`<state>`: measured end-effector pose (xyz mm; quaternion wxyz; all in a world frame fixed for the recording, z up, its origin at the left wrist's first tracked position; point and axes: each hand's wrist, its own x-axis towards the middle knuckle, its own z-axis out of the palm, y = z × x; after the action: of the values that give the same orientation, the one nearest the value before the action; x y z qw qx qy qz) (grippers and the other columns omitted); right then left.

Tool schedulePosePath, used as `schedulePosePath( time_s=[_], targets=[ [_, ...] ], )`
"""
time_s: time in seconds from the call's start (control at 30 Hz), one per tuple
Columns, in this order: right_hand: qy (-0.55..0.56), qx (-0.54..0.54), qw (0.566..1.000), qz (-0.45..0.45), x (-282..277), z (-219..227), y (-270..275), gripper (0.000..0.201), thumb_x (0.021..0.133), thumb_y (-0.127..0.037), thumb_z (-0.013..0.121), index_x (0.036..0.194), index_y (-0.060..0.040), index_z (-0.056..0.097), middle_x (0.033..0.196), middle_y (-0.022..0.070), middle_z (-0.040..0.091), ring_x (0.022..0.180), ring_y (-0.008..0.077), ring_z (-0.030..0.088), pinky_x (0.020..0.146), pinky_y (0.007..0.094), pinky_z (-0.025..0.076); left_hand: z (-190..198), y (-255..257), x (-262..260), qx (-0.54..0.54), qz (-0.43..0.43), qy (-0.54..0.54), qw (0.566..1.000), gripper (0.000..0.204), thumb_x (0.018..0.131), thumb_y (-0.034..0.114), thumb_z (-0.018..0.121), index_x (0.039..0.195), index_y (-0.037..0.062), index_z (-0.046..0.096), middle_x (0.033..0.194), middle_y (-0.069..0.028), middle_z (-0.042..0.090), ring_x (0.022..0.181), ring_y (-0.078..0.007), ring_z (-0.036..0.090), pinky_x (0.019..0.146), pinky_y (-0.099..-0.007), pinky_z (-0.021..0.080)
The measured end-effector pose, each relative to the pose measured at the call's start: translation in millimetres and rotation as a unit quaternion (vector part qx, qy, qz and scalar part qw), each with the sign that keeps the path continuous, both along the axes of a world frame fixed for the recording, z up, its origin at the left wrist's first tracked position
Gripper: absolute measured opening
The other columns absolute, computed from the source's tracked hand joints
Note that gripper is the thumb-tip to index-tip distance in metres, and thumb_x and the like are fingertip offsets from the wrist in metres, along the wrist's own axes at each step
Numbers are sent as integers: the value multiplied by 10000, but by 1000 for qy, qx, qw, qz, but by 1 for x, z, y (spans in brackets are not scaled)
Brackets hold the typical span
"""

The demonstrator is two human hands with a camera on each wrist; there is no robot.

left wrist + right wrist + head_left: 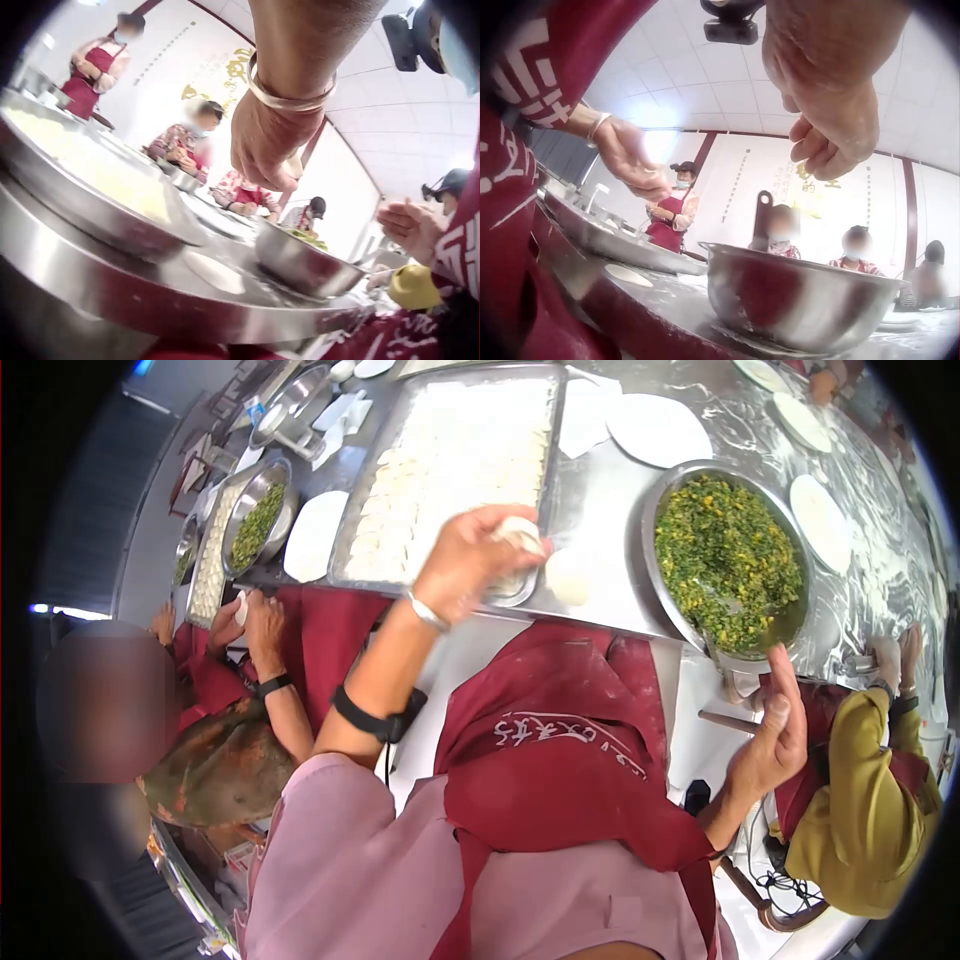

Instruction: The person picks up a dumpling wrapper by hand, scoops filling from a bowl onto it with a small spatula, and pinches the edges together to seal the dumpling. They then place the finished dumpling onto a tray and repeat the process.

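My left hand (478, 558) pinches a piece of white dough (520, 536) above the table's front edge, beside the tray of dumplings (552, 460). A round metal rim shows just below this hand. Flat on the table lies a dough round (568, 577), also visible in the right wrist view (628, 275). Right of it stands a metal bowl (795, 300) of chopped green and yellow filling (725, 550). My right hand (775, 740) is raised in front of the bowl, fingers loosely extended and holding nothing; in the right wrist view it (829, 112) hangs above the bowl.
White plates (658, 430) stand behind the bowl, more to the right on the floured table. At left, a neighbour's hands (262, 625) work near another filling bowl (285, 520). A person in yellow sleeves (860, 800) is at the right. A dark handle (763, 217) rises behind the bowl.
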<state>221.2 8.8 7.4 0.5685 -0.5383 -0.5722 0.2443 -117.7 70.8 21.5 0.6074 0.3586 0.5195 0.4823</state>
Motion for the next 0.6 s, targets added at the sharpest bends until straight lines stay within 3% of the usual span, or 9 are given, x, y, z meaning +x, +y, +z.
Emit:
schedulePosePath(
  time_s=[0.17,0.3,0.47,0.6],
  targets=[
    [45,-73,995,-43,23,-30,-19,313,1022,-153,503,1176,82,641,1209,189,664,1150,255,619,1031,365,448,-43,18,-99,59,80,245,964,364,816,-110,603,1169,-39,658,1041,-72,679,894,-107,626,808,-243,533],
    [32,-107,992,-59,27,-38,-25,294,1016,-145,517,1163,73,649,1182,181,677,1127,245,628,1015,361,466,-66,20,-139,-15,24,413,910,350,789,-118,623,1122,-26,684,972,-35,674,852,-79,607,753,-222,514],
    [18,-113,992,-52,28,-39,-24,272,1011,-132,524,1136,69,658,1166,181,682,1115,243,633,1001,364,481,-98,18,-152,-30,-7,435,900,327,786,-104,626,1096,-24,691,890,-19,677,749,-73,599,674,-214,501],
    [21,-118,991,-52,25,-37,-22,266,1011,-128,525,1128,68,661,1163,186,681,1110,247,636,1001,367,484,-99,15,-144,5,-19,451,892,300,759,-53,653,1041,17,728,761,-16,625,678,-98,551,632,-245,468]
  ],
)
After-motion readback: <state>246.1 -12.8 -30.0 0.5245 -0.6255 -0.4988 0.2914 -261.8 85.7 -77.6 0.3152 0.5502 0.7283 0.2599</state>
